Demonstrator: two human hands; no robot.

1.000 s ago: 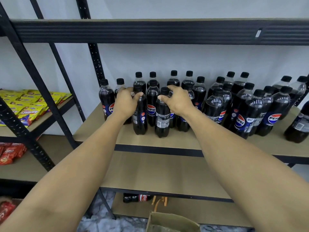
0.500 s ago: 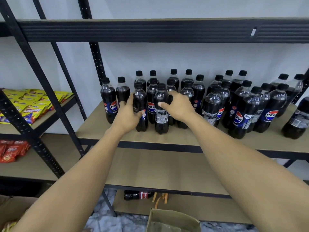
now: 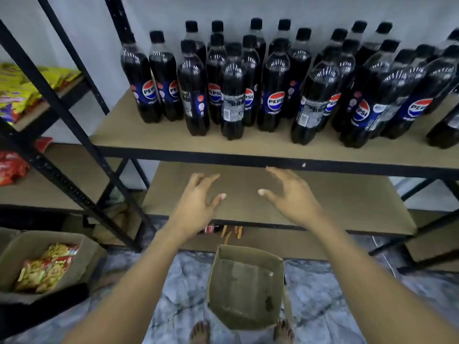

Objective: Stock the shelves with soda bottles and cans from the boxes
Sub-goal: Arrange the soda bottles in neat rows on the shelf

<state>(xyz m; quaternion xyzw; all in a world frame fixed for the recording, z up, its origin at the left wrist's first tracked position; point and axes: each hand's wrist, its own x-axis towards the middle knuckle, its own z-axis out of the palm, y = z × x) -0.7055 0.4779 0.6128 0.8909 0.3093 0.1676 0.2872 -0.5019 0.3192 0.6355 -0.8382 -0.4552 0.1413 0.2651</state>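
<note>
Brown open-topped cardboard box (image 3: 243,281) stands on the marble-pattern floor between the bare feet. Its inside looks empty, though the bottom is dim.

Second brown cardboard box (image 3: 15,247), low left, holds yellow-red snack packets (image 3: 47,266), not soda.

Left hand (image 3: 196,207) and right hand (image 3: 293,197) both have fingers spread and loose and hold nothing. They hang in front of the bare tan lower shelf board (image 3: 347,199), above the box.

Change: half a second ago both hands were up on the two front dark cola bottles. Now they are off and lowered, and the view has tipped down. Those two black-capped, blue-labelled plastic bottles (image 3: 193,95) (image 3: 232,95) stand upright by themselves at the front of the cluster on the tan upper shelf board (image 3: 149,140), touching their neighbours. The rest of the cola bottles crowd behind and to the right.

Meaning: this pair is stocked and the release is done. The hands seem to be heading to the box for more, but if it is empty as it looks, another box is needed. The lower shelf has no soda yet.

A red-labelled cola bottle (image 3: 211,229) lies under the lower shelf, mostly hidden.

Far left rack: yellow packets (image 3: 19,88) on the upper board and red packets (image 3: 10,167) below.
</note>
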